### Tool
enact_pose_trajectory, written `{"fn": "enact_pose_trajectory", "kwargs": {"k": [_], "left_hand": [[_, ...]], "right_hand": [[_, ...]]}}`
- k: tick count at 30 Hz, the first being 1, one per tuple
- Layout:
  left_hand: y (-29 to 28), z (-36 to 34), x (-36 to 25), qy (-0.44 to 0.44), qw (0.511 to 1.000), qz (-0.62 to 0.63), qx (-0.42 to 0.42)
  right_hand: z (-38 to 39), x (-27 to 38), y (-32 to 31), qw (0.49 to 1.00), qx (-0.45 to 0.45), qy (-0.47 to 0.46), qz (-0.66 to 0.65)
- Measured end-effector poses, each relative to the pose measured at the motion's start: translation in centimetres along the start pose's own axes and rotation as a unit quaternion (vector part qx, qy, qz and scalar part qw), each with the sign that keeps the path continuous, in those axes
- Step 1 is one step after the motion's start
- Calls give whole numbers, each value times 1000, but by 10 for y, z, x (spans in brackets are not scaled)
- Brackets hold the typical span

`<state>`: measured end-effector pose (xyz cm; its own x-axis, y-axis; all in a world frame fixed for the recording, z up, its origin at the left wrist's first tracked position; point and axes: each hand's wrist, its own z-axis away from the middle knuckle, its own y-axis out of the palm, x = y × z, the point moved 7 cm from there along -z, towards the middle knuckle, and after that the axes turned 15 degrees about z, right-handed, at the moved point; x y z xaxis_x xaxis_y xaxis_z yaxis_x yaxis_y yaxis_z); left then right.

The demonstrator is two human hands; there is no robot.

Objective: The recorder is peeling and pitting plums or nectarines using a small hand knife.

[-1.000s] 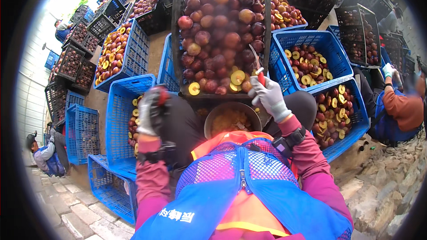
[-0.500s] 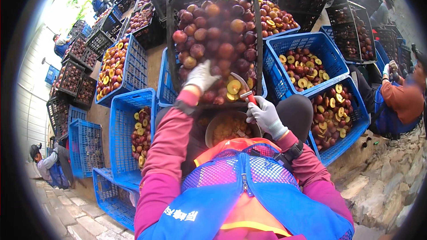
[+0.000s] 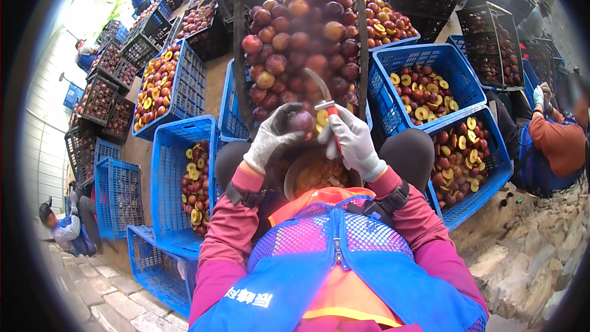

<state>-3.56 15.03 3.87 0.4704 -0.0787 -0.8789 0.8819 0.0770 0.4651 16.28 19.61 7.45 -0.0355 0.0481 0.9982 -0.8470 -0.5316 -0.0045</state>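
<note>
My left hand [image 3: 273,138], in a grey-white glove, grips a dark purple plum [image 3: 300,122] just below the black crate [image 3: 361,31] heaped with whole plums. Close to its right, my gloved right hand [image 3: 353,144] is closed on the red handle of a curved knife [image 3: 321,86], whose blade points up over the crate. A few yellow cut halves [image 3: 321,120] show beside the knife. Under my hands, between my knees, a metal bowl [image 3: 356,181] holds orange-yellow pulpy pieces, partly hidden by my hands and vest.
Blue crates of halved plums [image 3: 424,55] stand to the right and left [image 3: 157,178]. Stacked black crates [image 3: 98,101] of plums line the back. A person in a rust sleeve [image 3: 550,144] sits at right, others at far left [image 3: 70,237]. Stone paving [image 3: 117,301] shows below.
My left hand has left the plum heap, where it reached half a second ago, and now holds a plum. My right hand has risen slightly with the knife, close to it.
</note>
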Motion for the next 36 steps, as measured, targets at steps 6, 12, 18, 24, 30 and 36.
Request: {"fn": "enact_pose_trajectory", "kwargs": {"k": [6,12,18,24,30,36], "left_hand": [[-60,28,20,78,965,-249,-30],[-76,45,26,108,935,-324,-91],[-76,52,18,117,930,-337,-86],[-86,56,20,114,940,-312,-82],[-94,53,41,129,898,-415,-67],[-84,48,47,67,883,-461,-63]], "right_hand": [[3,3,41,997,53,51,34],[10,-13,79,992,89,75,47],[-4,-54,106,990,98,41,91],[-22,-60,112,940,10,-160,300],[-19,-71,120,905,39,-55,420],[-18,-89,113,921,67,41,381]]}}
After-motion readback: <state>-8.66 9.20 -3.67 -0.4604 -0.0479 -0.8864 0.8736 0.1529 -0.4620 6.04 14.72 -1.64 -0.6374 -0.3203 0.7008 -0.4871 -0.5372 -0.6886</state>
